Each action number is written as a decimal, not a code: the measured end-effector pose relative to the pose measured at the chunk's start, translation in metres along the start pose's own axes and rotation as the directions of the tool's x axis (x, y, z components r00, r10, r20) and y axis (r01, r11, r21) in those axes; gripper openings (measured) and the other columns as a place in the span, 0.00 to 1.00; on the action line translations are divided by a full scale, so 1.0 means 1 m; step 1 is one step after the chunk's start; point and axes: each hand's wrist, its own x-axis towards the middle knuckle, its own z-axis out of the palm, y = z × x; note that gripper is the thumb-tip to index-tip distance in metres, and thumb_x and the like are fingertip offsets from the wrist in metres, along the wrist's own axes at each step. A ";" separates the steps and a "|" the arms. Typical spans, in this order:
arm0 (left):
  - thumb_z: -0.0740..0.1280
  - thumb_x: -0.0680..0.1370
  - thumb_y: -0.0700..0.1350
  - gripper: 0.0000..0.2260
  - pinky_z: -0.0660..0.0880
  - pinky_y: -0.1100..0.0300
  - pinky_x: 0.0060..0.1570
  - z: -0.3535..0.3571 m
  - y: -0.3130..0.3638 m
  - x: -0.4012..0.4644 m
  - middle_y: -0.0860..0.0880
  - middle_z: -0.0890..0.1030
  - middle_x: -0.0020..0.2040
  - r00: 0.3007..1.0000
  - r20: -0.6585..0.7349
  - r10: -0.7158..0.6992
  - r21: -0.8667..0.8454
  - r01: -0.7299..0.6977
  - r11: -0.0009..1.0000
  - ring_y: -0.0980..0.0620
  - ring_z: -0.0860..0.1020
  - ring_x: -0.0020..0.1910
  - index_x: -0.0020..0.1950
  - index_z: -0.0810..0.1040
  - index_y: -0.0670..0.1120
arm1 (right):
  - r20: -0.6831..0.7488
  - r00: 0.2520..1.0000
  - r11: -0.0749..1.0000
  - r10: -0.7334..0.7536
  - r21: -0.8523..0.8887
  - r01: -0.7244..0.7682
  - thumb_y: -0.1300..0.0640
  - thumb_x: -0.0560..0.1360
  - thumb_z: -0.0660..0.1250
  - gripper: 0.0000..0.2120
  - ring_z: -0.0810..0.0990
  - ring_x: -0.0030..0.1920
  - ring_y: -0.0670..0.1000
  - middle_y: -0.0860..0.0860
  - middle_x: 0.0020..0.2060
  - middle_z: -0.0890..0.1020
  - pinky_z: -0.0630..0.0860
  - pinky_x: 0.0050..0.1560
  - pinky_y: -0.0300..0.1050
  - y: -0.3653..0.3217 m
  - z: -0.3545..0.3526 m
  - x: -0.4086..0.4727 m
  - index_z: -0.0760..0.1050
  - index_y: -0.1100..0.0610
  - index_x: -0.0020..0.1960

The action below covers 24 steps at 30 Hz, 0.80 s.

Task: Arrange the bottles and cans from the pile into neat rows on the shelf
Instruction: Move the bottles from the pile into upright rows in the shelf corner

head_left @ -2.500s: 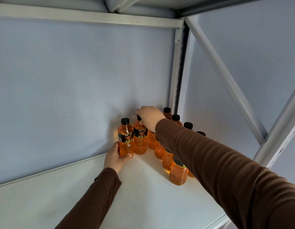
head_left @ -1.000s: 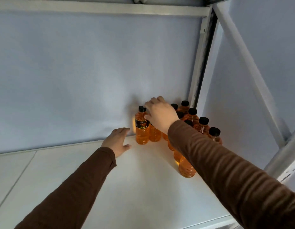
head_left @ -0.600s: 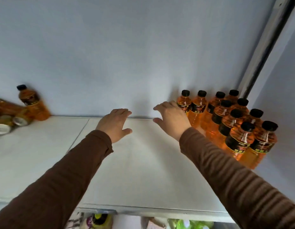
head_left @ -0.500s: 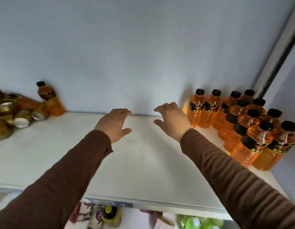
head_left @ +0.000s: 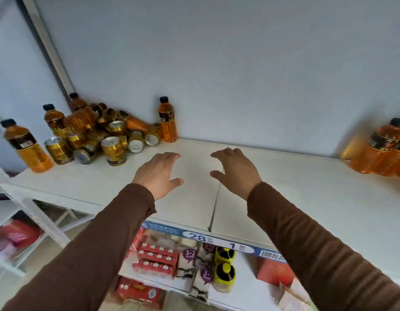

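Though a few orange bottles [head_left: 377, 151] already stand close together at the far right edge of the shelf [head_left: 295, 198], most of the work looks to be left, judging by the pile [head_left: 100, 135] heaped in the back left corner. There gold cans [head_left: 113, 150] lie tumbled on their sides or stand at odd angles among toppled bottles, while several bottles stand upright around the heap, one lone bottle [head_left: 167, 120] against the back wall at the pile's right edge and another [head_left: 28, 145] near the front left. How many bottles the right-hand group holds cannot be told, since the frame cuts it off. The left hand [head_left: 157, 173] and the right hand [head_left: 236, 171] hover side by side over the bare middle of the shelf, fingers spread and loosely bent, holding nothing. Not one can seems to be sorted yet, so I would put the job at well under half done.
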 end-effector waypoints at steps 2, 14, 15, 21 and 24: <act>0.68 0.76 0.58 0.32 0.68 0.53 0.65 -0.003 -0.025 -0.005 0.52 0.67 0.75 1.000 -0.013 -0.013 -0.012 0.013 1.000 0.51 0.65 0.72 0.77 0.61 0.52 | 0.015 1.000 1.000 -0.023 0.003 0.023 0.47 0.77 0.65 0.25 0.69 0.65 0.53 0.49 0.65 0.75 0.71 0.62 0.48 -0.025 0.011 0.015 0.68 0.50 0.73; 0.70 0.76 0.56 0.31 0.69 0.54 0.63 -0.025 -0.152 0.010 0.51 0.69 0.73 0.987 -0.109 -0.114 -0.026 0.112 0.993 0.50 0.67 0.70 0.75 0.62 0.54 | -0.004 0.992 0.987 -0.127 0.095 0.127 0.45 0.77 0.66 0.25 0.71 0.64 0.55 0.51 0.65 0.75 0.72 0.61 0.49 -0.112 0.072 0.130 0.68 0.50 0.71; 0.70 0.76 0.56 0.31 0.68 0.54 0.65 -0.029 -0.162 0.010 0.51 0.68 0.73 0.986 -0.117 -0.122 -0.025 0.119 0.993 0.50 0.66 0.71 0.76 0.62 0.53 | -0.013 0.990 0.984 -0.142 0.109 0.143 0.45 0.77 0.66 0.25 0.71 0.63 0.55 0.51 0.64 0.75 0.72 0.60 0.48 -0.121 0.076 0.138 0.68 0.50 0.71; 0.71 0.76 0.55 0.31 0.67 0.53 0.68 -0.050 -0.229 -0.002 0.51 0.67 0.75 0.958 -0.220 -0.183 -0.044 0.177 0.983 0.49 0.65 0.72 0.76 0.64 0.51 | -0.074 0.974 0.954 -0.213 0.201 0.224 0.47 0.77 0.67 0.25 0.71 0.65 0.54 0.51 0.65 0.75 0.72 0.62 0.50 -0.181 0.096 0.181 0.69 0.50 0.72; 0.71 0.76 0.55 0.31 0.66 0.51 0.69 -0.062 -0.269 -0.010 0.50 0.66 0.75 0.939 -0.270 -0.215 -0.043 0.211 0.977 0.48 0.63 0.73 0.76 0.64 0.50 | -0.094 0.967 0.945 -0.235 0.211 0.250 0.47 0.77 0.67 0.25 0.71 0.65 0.54 0.50 0.66 0.75 0.72 0.63 0.50 -0.214 0.107 0.202 0.69 0.50 0.72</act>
